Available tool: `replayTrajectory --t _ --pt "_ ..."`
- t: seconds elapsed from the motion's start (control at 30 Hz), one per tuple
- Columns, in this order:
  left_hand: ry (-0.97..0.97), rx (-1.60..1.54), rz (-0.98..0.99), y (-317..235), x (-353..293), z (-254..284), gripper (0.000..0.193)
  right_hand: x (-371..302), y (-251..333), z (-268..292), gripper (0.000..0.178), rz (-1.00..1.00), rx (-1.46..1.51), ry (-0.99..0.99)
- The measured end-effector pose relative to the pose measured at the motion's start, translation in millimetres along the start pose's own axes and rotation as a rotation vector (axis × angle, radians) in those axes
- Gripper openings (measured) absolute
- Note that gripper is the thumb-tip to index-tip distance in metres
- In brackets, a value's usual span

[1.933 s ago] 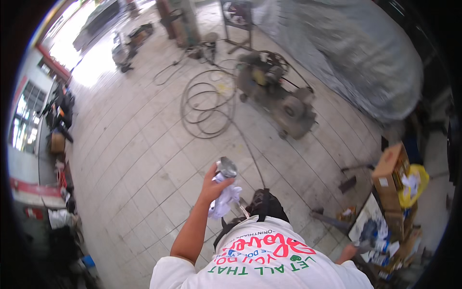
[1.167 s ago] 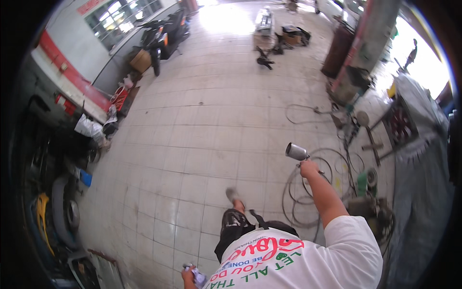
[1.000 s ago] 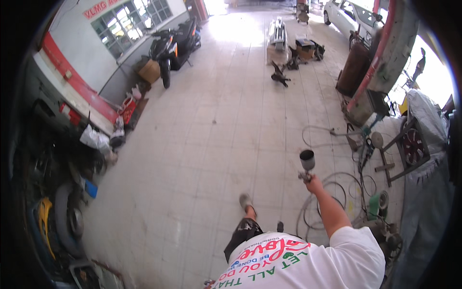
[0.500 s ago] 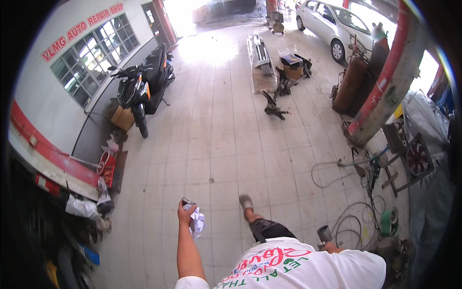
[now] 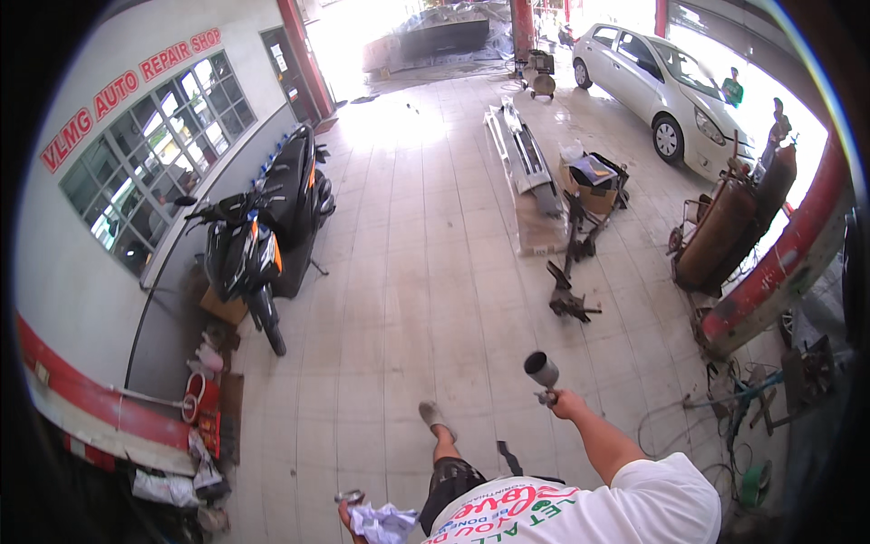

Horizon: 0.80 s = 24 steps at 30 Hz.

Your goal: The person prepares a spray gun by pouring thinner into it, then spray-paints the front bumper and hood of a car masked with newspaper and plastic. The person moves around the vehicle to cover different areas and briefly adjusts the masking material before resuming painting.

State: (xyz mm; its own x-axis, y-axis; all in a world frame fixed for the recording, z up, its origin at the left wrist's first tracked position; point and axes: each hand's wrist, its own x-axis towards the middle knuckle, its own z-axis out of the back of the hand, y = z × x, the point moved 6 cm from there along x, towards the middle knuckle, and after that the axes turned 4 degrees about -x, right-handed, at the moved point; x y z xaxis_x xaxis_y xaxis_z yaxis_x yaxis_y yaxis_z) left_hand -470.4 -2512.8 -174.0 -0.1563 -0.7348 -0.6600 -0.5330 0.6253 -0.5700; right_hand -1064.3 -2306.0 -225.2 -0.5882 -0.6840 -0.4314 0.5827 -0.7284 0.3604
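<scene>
Held out in front of me on the right, my right hand (image 5: 568, 404) is closed around what looks like a paint spray gun (image 5: 546, 397), with a grey cup (image 5: 541, 369) tilted on top. Low by my left side, my left hand (image 5: 348, 519) grips a crumpled white cloth (image 5: 384, 523). A small shiny metal piece (image 5: 349, 497) sticks out above that cloth in the same hand; its kind is hard to make out. Part of the left hand's fingers is hidden by the cloth. Both hands are well above the tiled floor.
Dark metal car parts (image 5: 569, 295) lie on the floor ahead right, near a cardboard box (image 5: 595, 198) and a long wrapped panel (image 5: 526, 159). A black motorcycle (image 5: 272, 227) stands left. Gas cylinders (image 5: 729, 227), a red pillar (image 5: 770, 263) and hoses line the right; a white car (image 5: 652, 77) is beyond.
My right hand has swung forward and up with the spray gun. My left hand has dropped back towards my body with the cloth. I have stepped forward; the surroundings sit closer.
</scene>
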Motion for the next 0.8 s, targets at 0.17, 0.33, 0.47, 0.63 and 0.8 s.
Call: replayTrajectory --t 0.17,0.33,0.47,0.63,0.8 --pt "0.024 -0.021 0.085 -91.9 208.4 -156.4 0.029 203.1 152.4 86.4 0.050 -0.019 0.178 -0.139" --pt "0.321 0.151 0.075 -230.5 435.4 -421.9 0.031 315.7 181.6 104.1 0.052 -0.217 0.132 -0.071" --pt "0.699 0.314 -0.116 -330.2 598.5 -700.2 0.054 382.9 178.8 113.7 0.048 -0.467 0.122 0.023" --pt "0.921 0.242 -0.113 -375.2 808.4 -870.2 0.060 564.0 204.5 109.1 0.046 -0.555 0.324 0.070" --pt "0.607 0.202 -0.049 -400.8 946.1 -946.5 0.047 876.2 313.7 262.0 0.047 -0.331 0.095 0.131"
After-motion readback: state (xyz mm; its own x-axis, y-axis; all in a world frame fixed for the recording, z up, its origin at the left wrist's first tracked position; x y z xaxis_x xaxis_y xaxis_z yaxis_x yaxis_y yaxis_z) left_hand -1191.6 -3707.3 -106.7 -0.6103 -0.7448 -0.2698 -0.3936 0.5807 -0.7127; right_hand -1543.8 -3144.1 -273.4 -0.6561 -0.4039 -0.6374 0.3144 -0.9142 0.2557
